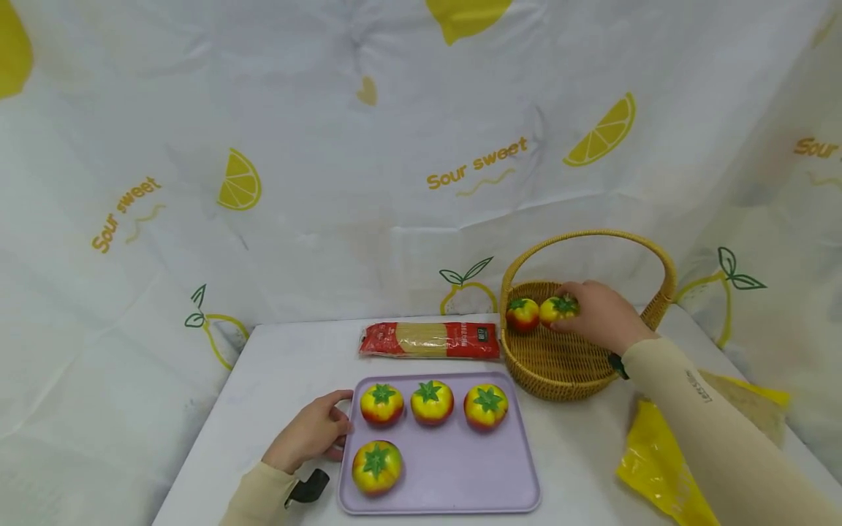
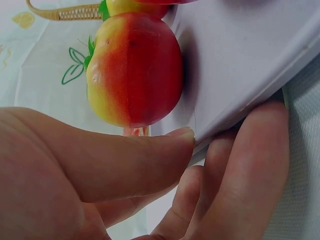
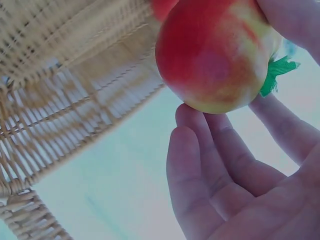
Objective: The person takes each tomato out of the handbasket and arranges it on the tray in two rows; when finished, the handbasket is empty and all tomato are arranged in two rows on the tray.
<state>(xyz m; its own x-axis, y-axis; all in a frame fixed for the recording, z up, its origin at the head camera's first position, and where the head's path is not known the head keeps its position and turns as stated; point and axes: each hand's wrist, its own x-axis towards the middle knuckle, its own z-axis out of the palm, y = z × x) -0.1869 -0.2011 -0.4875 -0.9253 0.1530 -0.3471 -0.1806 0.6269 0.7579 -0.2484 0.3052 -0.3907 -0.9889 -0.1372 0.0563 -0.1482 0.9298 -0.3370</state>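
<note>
In the head view, my right hand point(image 1: 601, 314) holds a red-and-yellow tomato point(image 1: 558, 311) with a green leafy top inside the wicker basket point(image 1: 559, 365). Fingers and thumb surround this tomato point(image 3: 215, 55) in the right wrist view. A second tomato point(image 1: 522, 315) lies in the basket to its left. At the tray's left edge is my left hand point(image 1: 312, 431), gripping the lilac tray point(image 1: 460, 475). The left wrist view shows the thumb point(image 2: 150, 160) at the rim and fingers under it. Three tomatoes point(image 1: 432, 402) form a back row on the tray; another tomato point(image 1: 377, 467) sits front left.
Behind the tray lies a red packet of noodles point(image 1: 421, 340), close to the basket's left side. A yellow packet point(image 1: 658, 460) lies at the right, partly under my right forearm. The basket's tall handle point(image 1: 592, 234) arches above its opening. A lemon-print cloth point(image 1: 329, 183) hangs behind.
</note>
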